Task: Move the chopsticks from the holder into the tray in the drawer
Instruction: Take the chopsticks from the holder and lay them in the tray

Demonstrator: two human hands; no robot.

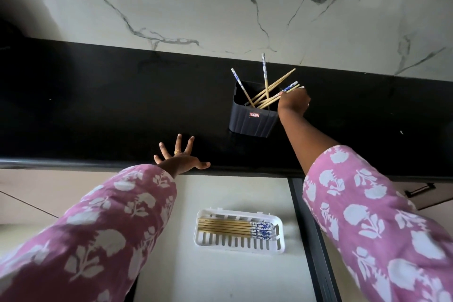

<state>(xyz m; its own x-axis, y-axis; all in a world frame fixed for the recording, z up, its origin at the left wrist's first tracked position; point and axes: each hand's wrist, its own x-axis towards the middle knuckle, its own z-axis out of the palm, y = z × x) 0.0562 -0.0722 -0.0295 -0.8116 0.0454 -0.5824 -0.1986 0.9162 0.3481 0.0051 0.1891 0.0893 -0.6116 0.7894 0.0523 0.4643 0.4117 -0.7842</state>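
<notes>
The person is partway through another pick-up from the black holder (252, 120), which is standing on the dark counter (98, 105). The right hand (294, 102) is reaching over the holder's right rim and pinching what looks like two chopsticks (269, 98) near their blue-patterned tops; others are leaning loose inside. The left hand (179, 159) is resting on the counter's front edge, left of and nearer than the holder, fingers spread wide and holding nothing. Below the holder, in the open drawer (220, 277), the white tray (239, 247) is already carrying a neat row of stored chopsticks (228, 227). Next, I judge, the pinched sticks need lifting clear without snagging their neighbours, then laying parallel beside that row.
</notes>
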